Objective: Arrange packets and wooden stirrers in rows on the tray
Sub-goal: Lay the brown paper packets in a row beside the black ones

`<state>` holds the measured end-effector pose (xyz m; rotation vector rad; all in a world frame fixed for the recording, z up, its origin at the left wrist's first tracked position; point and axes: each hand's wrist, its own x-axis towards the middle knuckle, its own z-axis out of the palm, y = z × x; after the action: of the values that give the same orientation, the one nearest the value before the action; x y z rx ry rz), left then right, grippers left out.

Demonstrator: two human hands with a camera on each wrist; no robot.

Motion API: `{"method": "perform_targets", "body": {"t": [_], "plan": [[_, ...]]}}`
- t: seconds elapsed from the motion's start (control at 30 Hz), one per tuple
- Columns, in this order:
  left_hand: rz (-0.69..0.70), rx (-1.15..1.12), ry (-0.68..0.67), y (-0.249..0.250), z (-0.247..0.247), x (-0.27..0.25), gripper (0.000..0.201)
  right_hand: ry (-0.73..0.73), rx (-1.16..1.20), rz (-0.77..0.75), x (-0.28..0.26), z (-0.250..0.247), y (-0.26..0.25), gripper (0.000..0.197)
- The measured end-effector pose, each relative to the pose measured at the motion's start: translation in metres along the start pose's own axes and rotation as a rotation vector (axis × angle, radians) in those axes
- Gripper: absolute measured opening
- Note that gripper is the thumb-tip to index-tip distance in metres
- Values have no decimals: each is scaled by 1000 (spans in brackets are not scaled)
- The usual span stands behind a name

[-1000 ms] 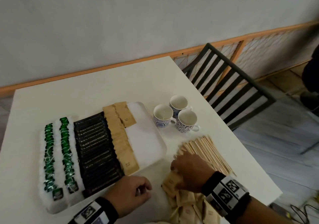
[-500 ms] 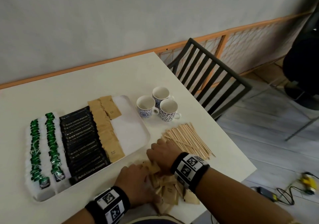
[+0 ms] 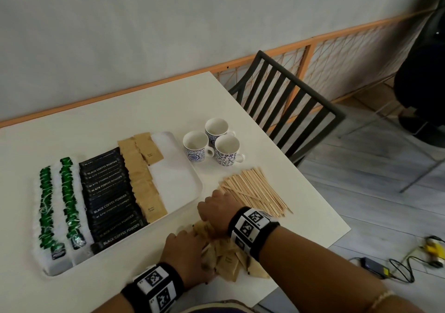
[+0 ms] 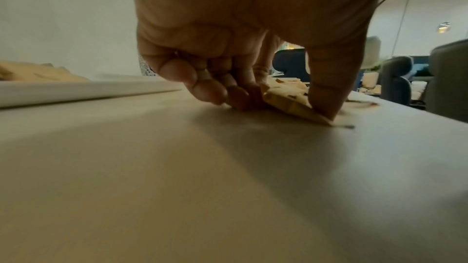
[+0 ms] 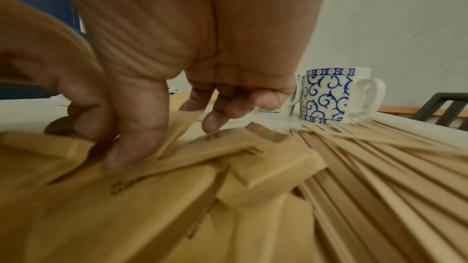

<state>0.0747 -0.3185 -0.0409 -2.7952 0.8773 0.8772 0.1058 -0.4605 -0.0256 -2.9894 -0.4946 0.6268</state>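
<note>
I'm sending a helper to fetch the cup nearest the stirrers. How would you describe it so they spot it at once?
On the white table, just right of the white tray, stand three cups. The one wanted is the cup with blue scrolls, closest to the pile of wooden stirrers. Its neighbours carry other blue patterns, and its handle points right.

1. The white tray (image 3: 190, 180) lies flat on the worktop, its right part bare.
2. On it, from left: two rows of green-and-white packets (image 3: 57, 206), a row of black packets (image 3: 109, 199) printed "BLACK COFFEE POWDER", then a row of brown paper packets (image 3: 142, 175), with one more beside the far end.
3. Loose brown packets (image 3: 228, 261) lie heaped at the worktop's near edge, just off the tray.
4. Wooden stirrers (image 3: 255, 189) lie in a fanned pile right of the tray, touching the heap.
</note>
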Motion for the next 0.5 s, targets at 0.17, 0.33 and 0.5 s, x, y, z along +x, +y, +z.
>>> {"method": "perform_targets", "body": {"t": [0.17,0.33,0.5], "plan": [[-31,-104,-55,-18,-9,1,37,15,158,-12,-8,-6,2,22],[-5,-666,-23,-53,-23,-7,2,27,534,1,-7,-23,15,15],[-74,-974,230,-75,-41,-22,28,12,807,16,-4,-44,25,10]]}}
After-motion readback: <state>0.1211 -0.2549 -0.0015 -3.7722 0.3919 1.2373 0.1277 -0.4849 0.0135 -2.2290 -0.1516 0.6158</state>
